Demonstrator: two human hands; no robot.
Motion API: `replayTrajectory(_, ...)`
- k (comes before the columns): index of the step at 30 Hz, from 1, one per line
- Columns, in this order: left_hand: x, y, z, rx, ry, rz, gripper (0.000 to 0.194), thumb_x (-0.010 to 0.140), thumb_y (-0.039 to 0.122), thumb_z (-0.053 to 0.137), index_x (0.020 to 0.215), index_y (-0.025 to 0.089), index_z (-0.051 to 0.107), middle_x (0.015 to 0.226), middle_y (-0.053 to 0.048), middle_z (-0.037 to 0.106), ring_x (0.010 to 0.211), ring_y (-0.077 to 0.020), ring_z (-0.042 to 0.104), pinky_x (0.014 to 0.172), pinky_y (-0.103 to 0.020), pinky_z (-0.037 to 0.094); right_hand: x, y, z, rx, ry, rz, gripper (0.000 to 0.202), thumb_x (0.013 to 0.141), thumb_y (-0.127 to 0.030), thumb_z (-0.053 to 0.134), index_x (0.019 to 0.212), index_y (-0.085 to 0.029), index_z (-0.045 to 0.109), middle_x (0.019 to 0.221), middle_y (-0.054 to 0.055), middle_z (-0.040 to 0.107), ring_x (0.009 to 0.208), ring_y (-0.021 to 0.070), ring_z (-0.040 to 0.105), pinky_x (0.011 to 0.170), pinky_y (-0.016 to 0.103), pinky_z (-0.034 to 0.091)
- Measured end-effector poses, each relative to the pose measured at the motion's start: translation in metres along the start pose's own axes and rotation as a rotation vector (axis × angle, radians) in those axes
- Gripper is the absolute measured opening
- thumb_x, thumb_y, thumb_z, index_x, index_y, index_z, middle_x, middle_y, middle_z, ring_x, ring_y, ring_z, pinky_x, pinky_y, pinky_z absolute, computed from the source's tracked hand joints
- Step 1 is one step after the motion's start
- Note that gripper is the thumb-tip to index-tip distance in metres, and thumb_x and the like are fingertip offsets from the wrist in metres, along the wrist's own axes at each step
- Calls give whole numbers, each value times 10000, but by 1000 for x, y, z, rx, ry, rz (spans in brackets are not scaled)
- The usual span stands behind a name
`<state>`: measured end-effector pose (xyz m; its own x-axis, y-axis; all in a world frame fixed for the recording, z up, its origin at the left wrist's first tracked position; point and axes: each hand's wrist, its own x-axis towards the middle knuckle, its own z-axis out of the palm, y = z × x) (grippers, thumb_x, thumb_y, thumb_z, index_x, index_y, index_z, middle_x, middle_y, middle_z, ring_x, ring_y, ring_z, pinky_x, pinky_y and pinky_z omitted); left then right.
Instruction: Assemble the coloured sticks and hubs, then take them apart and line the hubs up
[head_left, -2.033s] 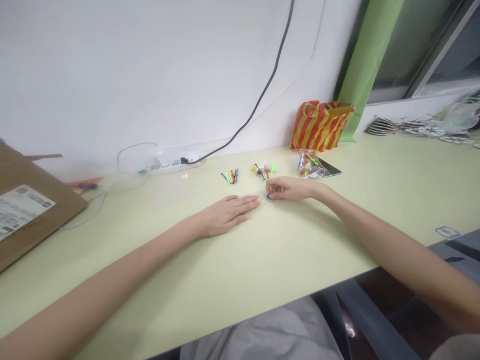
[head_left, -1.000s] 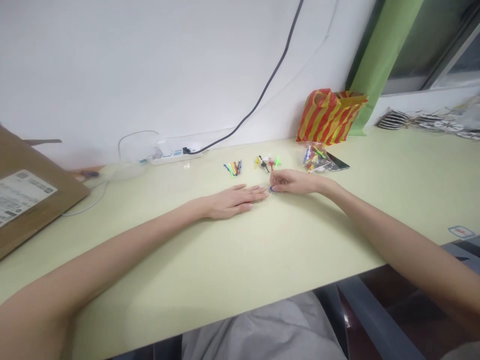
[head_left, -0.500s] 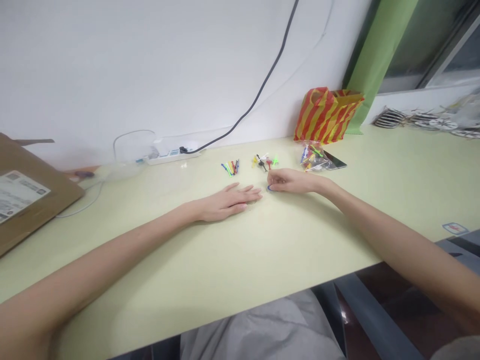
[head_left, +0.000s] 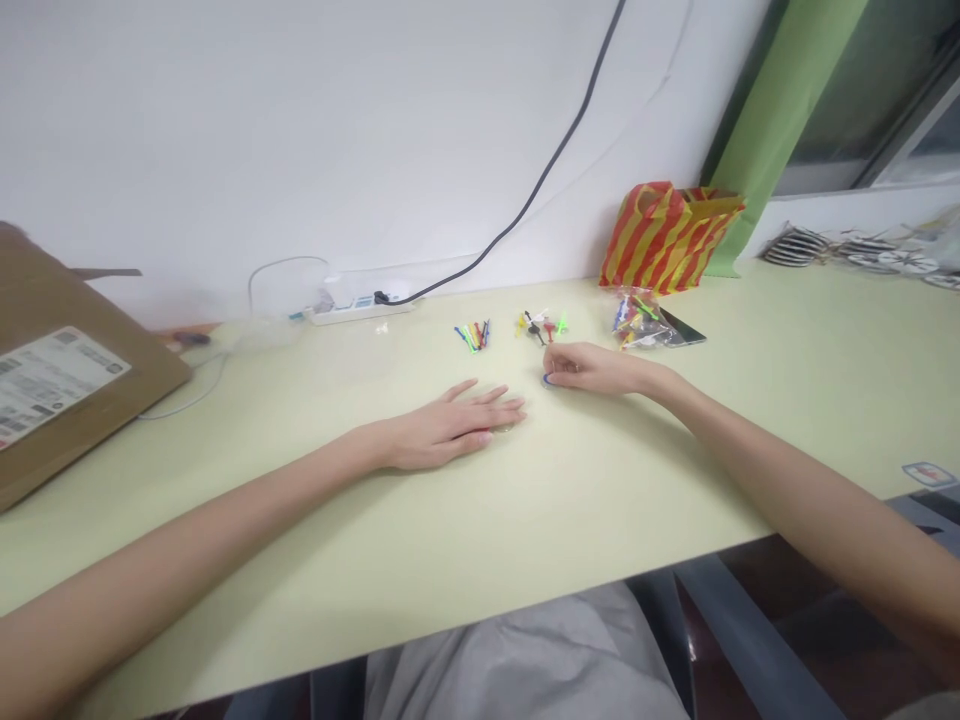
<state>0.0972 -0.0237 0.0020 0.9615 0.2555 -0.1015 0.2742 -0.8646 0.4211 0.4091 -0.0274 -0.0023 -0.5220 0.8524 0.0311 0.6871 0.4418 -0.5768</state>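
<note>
My left hand (head_left: pixel 454 425) lies palm down on the pale table (head_left: pixel 420 540), fingers spread. Something small, clear and red shows from under its fingers, too hidden to name. To its right, my right hand (head_left: pixel 589 368) is closed in a pinch on a small blue piece (head_left: pixel 549 379) just above or at the tabletop. Beyond my hands lie a fan of thin coloured sticks (head_left: pixel 474 336) and a loose group of small coloured pieces (head_left: pixel 541 326). A clear bag of coloured pieces (head_left: pixel 641 320) rests behind my right wrist.
A cardboard box (head_left: pixel 82 370) stands at the left. Along the wall sits a white power strip (head_left: pixel 360 308) with a black cable. At the back right are a red-and-yellow striped bag (head_left: pixel 667 238), a dark flat device (head_left: pixel 686 330) and striped discs (head_left: pixel 795 246).
The whole view has shifted slightly, moving the scene to the right. My left hand has moved a little toward the table's front edge, with its fingers more spread. My right hand keeps its pinch.
</note>
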Motion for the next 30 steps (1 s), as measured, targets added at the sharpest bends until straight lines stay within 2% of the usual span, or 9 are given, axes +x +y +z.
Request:
replayTrajectory(7,-1,-1,0,63,13,42,540,1105,468,304,1640,418,251,1720,45,192,1608,-274,95,1299,-551,-53,-1,-12,6,15,-12,-21,170,954,-371,556,947,-203,534,804,15,584,716,168,481,656,279,365)
replayTrajectory(13,0,1,-1,76,9,77,525,1106,459,304,1629,419,294,1709,46,231,1605,-271,126,1300,-544,-45,-1,-18,10,122,-130,-120,196,947,-390,591,949,-195,567,826,17,610,725,160,509,657,276,393)
replayTrajectory(17,0,2,-1,121,3,101,514,1109,466,276,1621,430,307,1707,56,230,1606,-264,121,1298,-535,-49,-1,-22,13,157,-153,-138,172,946,-354,593,960,-185,573,839,21,615,722,151,514,656,272,408)
replayTrajectory(21,2,3,-6,120,32,109,537,1103,499,273,1635,436,254,1719,54,196,1608,-270,122,1298,-528,-46,-2,-26,13,179,-178,-159,172,933,-351,616,961,-182,596,803,8,610,717,148,520,656,268,409)
replayTrajectory(24,-3,5,-17,94,106,93,580,1093,544,274,1652,401,224,1727,36,195,1611,-288,116,1301,-519,-19,-2,-27,13,189,-171,-156,179,923,-354,633,955,-179,613,831,22,637,736,156,543,676,275,426)
replayTrajectory(27,-20,5,-29,48,290,19,623,1085,578,263,1659,335,244,1718,-19,260,1592,-298,201,1304,-503,72,-2,-26,14,195,-173,-151,181,925,-356,632,959,-178,621,861,33,648,742,156,540,680,277,432)
replayTrajectory(30,-52,0,-35,-39,487,-211,591,1082,553,339,1629,333,313,1649,-54,412,1502,-302,385,1253,-489,272,-1,-24,16,198,-174,-145,194,927,-367,635,968,-178,618,850,27,633,735,150,523,664,269,424)
